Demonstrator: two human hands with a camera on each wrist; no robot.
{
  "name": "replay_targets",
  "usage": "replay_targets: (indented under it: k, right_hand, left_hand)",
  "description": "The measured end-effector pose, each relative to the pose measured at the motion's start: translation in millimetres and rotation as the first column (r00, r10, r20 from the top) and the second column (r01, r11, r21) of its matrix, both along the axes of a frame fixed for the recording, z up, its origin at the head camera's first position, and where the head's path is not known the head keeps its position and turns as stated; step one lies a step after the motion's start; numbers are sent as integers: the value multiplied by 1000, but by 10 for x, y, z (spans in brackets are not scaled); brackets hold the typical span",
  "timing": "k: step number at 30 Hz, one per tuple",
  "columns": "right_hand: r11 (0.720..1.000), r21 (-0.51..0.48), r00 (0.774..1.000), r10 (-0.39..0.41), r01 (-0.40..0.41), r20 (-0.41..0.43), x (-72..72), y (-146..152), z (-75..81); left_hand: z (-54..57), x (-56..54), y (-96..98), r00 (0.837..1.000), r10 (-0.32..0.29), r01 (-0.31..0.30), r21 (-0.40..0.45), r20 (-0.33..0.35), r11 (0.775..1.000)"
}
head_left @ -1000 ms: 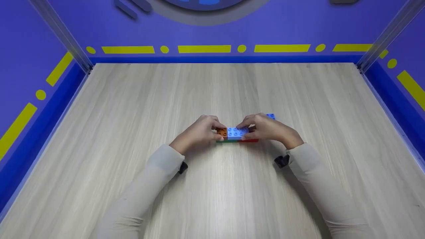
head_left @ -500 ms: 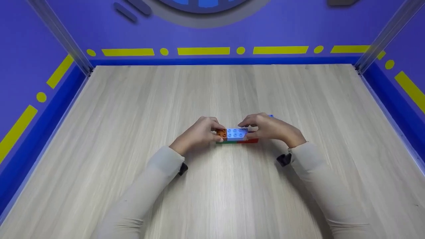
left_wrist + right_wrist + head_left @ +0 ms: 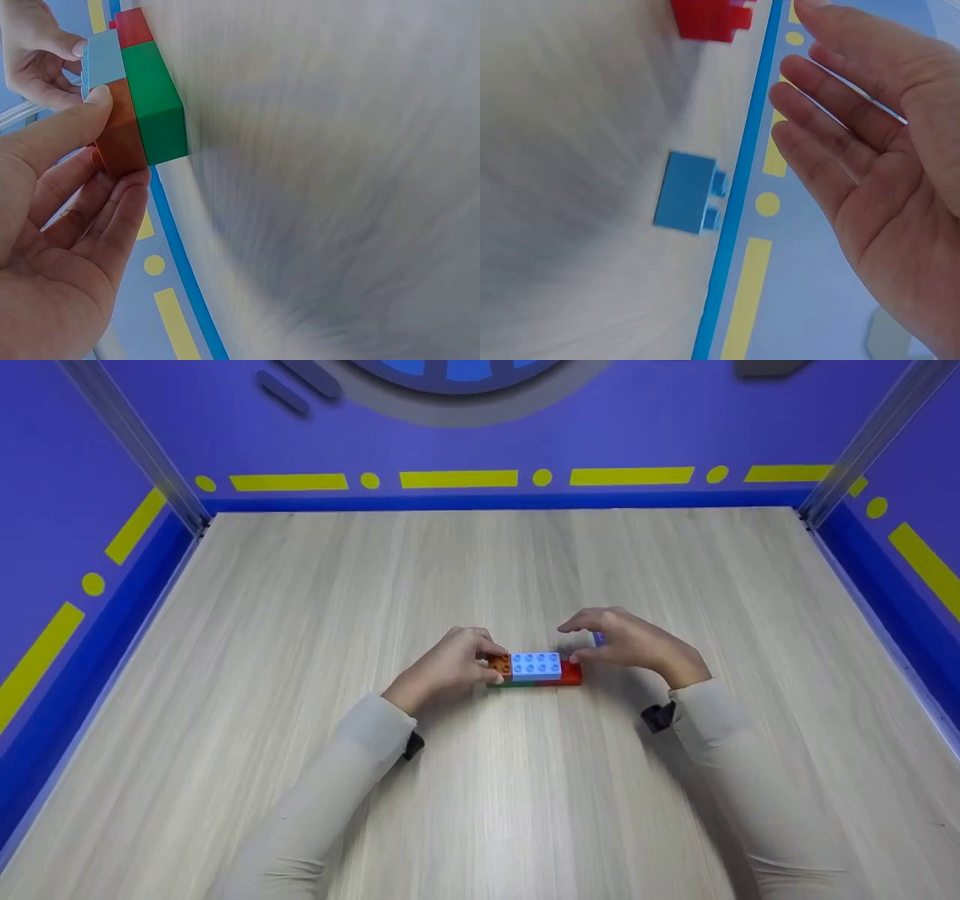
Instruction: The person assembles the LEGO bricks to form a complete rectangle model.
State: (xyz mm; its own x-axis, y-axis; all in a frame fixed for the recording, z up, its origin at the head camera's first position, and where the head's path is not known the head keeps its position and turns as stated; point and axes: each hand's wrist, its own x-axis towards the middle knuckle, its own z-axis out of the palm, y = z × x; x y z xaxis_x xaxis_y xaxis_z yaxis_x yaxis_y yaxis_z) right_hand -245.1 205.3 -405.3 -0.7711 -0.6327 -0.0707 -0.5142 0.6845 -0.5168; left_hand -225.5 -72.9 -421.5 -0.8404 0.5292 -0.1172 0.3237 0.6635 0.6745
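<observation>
So my right hand (image 3: 630, 637) loosened off the pale brick (image 3: 536, 667), which sat unaided; left hand (image 3: 450, 664) pinched the orange brick (image 3: 123, 135).

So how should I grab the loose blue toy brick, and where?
Probably pinch the blue toy brick by its flat side walls, below the studs, reaching down from above with the right hand. It sits studs up, apart from the red toy brick, so a pinch should fit.
</observation>
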Motion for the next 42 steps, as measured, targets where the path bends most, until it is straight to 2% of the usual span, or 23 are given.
replay_targets:
  k: [20, 33, 42]
  right_hand:
    - [987, 38, 987, -157, 156, 20, -111, 309, -168]
    - [978, 70, 979, -202, 199, 33, -133, 419, -224]
    - [982, 74, 984, -178, 176, 20, -154, 457, -252]
  left_hand:
    - [-14, 7, -27, 1000, 5, -5, 18, 13, 1000]
    - [-24, -12, -4, 999, 13, -14, 7, 37, 1000]
    - [-26, -12, -6, 999, 11, -11, 10, 31, 1000]
